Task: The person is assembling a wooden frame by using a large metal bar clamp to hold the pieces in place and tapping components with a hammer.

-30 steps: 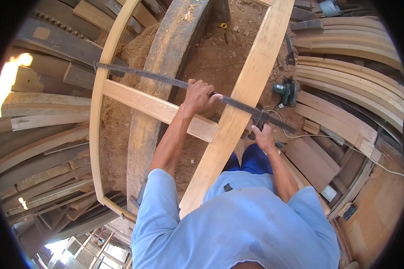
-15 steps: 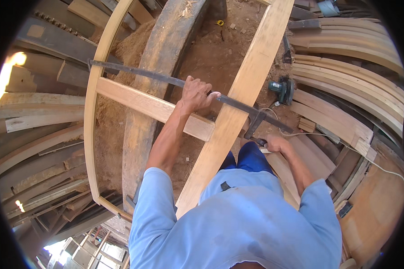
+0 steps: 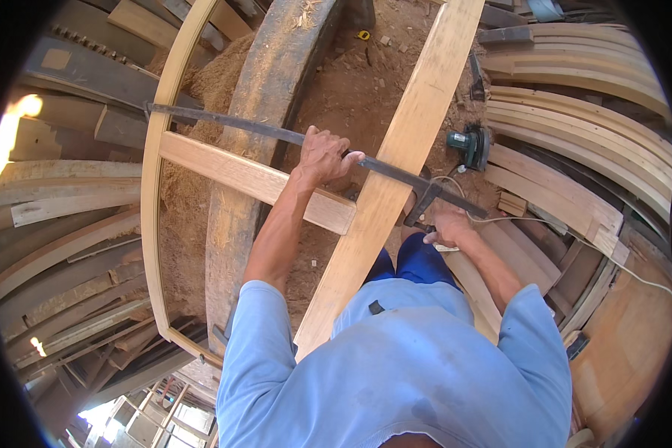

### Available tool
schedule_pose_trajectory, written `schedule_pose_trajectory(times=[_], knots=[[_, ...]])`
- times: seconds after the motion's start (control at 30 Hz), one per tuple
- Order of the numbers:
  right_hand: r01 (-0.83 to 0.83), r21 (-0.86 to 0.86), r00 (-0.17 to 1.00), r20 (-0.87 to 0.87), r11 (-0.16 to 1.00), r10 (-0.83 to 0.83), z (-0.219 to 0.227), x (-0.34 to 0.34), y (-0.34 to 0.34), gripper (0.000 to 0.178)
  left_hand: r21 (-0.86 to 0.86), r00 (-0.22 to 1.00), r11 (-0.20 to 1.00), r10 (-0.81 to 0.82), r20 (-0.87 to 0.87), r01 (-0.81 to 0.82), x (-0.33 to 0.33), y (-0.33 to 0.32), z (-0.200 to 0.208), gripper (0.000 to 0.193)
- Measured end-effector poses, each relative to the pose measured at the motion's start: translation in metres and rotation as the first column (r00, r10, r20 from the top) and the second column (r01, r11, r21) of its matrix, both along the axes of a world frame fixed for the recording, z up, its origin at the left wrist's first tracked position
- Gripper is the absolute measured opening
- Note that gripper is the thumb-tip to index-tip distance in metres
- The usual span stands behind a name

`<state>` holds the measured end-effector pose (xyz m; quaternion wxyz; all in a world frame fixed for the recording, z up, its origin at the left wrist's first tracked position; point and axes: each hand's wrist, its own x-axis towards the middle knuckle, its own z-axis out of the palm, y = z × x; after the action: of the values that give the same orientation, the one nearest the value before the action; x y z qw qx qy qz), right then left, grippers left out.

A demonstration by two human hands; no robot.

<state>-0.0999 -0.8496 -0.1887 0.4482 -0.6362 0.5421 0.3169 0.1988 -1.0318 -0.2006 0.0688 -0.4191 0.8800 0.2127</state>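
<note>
A long dark metal bar clamp (image 3: 231,122) spans a pale wooden frame (image 3: 157,157). One end hooks over the frame's curved left side, and the sliding jaw (image 3: 423,204) sits beyond the wide straight rail (image 3: 418,112). My left hand (image 3: 325,154) is wrapped around the bar, just left of that rail. Below the bar, a short crosspiece (image 3: 254,179) runs from the curved side to the rail. My right hand (image 3: 449,226) is closed at the clamp's screw handle by the sliding jaw, which it mostly hides.
Under the frame lies a thick, sawdust-covered beam (image 3: 254,97). A green power tool (image 3: 467,145) with a pale cord stands to the right. Stacked boards (image 3: 575,127) line the right side, and more planks (image 3: 67,187) the left. A yellow tape measure (image 3: 363,35) rests on the dusty ground.
My right hand has shifted up and slightly left around the clamp's handle, with its wrist turned. My left hand keeps its hold on the bar; the frame stays in place.
</note>
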Motion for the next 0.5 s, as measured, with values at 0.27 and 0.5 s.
schedule_pose_trajectory(times=[0.27, 0.5], knots=[[0.289, 0.113, 0.907, 0.285, 0.951, -0.309, -0.047, -0.01, 0.045, 0.033, 0.059, 0.999, 0.998, -0.004, 0.04, 0.001, -0.003, -0.003, 0.002, 0.05], [0.14, 0.196, 0.951, 0.245, 0.97, -0.187, -0.006, 0.002, 0.024, 0.036, 0.105, 0.992, 0.993, -0.063, 0.11, 0.052, -0.007, -0.005, 0.007, 0.063]])
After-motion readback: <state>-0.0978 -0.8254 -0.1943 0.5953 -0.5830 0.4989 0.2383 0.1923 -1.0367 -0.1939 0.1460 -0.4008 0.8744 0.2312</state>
